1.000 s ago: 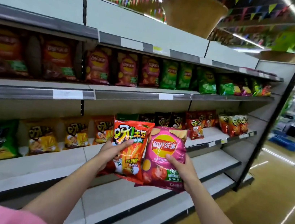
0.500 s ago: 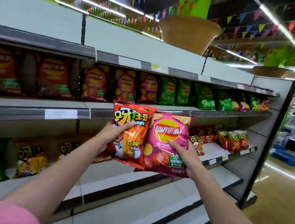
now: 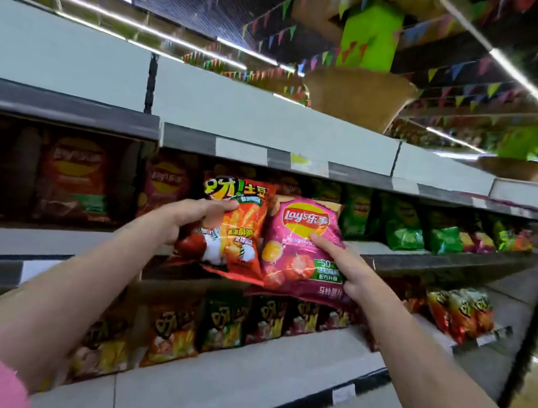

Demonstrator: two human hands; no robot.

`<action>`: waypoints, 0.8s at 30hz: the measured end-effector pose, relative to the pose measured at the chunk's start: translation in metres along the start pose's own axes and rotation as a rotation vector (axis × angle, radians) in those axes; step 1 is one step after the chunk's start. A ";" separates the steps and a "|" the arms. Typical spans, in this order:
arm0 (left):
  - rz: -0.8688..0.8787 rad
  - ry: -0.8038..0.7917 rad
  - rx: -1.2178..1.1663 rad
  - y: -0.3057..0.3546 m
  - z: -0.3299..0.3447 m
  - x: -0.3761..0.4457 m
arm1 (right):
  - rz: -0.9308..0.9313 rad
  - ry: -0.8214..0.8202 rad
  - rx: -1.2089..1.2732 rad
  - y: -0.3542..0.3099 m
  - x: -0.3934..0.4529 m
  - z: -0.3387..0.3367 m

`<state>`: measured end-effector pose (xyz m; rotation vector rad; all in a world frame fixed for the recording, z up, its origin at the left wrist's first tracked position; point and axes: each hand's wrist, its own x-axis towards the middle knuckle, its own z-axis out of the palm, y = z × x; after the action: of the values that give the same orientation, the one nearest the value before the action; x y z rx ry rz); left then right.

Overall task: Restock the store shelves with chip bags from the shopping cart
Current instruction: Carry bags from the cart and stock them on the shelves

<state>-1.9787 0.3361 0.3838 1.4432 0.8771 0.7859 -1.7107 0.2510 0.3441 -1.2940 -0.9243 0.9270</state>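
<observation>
The left hand (image 3: 189, 218) grips the orange bag (image 3: 239, 231) and the right hand (image 3: 343, 266) pinches the pink bag (image 3: 300, 242); both are raised at 12 o'clock, probably to match the Lay's shelf (image 3: 442, 263).

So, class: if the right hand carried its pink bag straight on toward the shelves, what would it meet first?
Probably the green chip bags behind the pink bag in the right hand; depth is unclear.

Lit brightly by ceiling strip lights (image 3: 166, 35) at upper left; blurred by motion throughout, bowed by wide-angle distortion toward the edges.
</observation>
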 end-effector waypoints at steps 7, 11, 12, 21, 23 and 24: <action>0.025 0.155 0.016 -0.004 -0.019 0.060 | 0.004 0.021 -0.037 -0.019 0.080 -0.003; 0.029 0.186 0.024 -0.003 -0.012 0.077 | -0.003 0.005 -0.024 -0.024 0.113 -0.007; 0.024 0.192 0.022 -0.001 -0.009 0.080 | -0.006 -0.001 -0.026 -0.026 0.119 -0.009; 0.036 0.357 0.059 -0.008 0.031 0.095 | -0.027 -0.021 -0.262 -0.025 0.163 -0.020; 0.026 0.379 0.044 -0.009 0.042 0.098 | -0.041 -0.029 -0.399 -0.028 0.165 -0.024; 0.027 0.384 0.043 -0.009 0.049 0.098 | -0.060 -0.015 -0.446 -0.027 0.168 -0.027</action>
<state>-1.8888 0.3973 0.3687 1.3652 1.1710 1.0921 -1.6238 0.3967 0.3760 -1.6241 -1.2203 0.7052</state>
